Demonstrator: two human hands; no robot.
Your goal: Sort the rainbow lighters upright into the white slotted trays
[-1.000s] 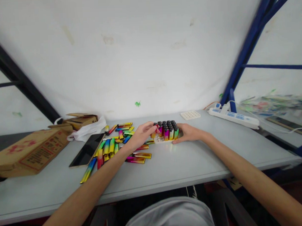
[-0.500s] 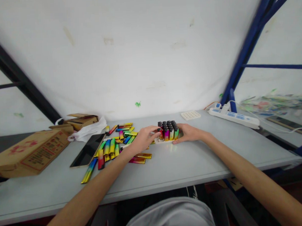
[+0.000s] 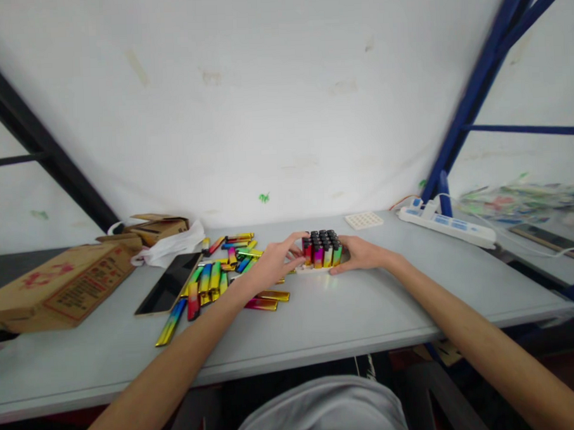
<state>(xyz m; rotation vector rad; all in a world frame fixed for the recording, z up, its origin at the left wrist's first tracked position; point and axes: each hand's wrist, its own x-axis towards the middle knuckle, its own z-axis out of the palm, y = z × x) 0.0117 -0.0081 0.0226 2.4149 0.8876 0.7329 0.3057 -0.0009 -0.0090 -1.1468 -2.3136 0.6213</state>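
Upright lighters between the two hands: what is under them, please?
Under the upright lighters, the front edge of a white tray shows. The rest is mostly covered by the lighters, left hand and right hand.

I've got a tight block of lighters standing upright in rows, black tops up, packed side to side. Bodies are shiny, colour fading to yellow low down. Front row, left to right: red, magenta, whitish, green. Can't get a solid count of the rear rows from my view; mostly tops showing. Under them I see a thin white tray, flat on the grey table, front edge visible, rest hidden by the lighters. To the left I have a loose pile of lighters: same shiny finish, blue, green, red, magenta and gold, lying at mixed angles, some overlapping, several partly hidden.
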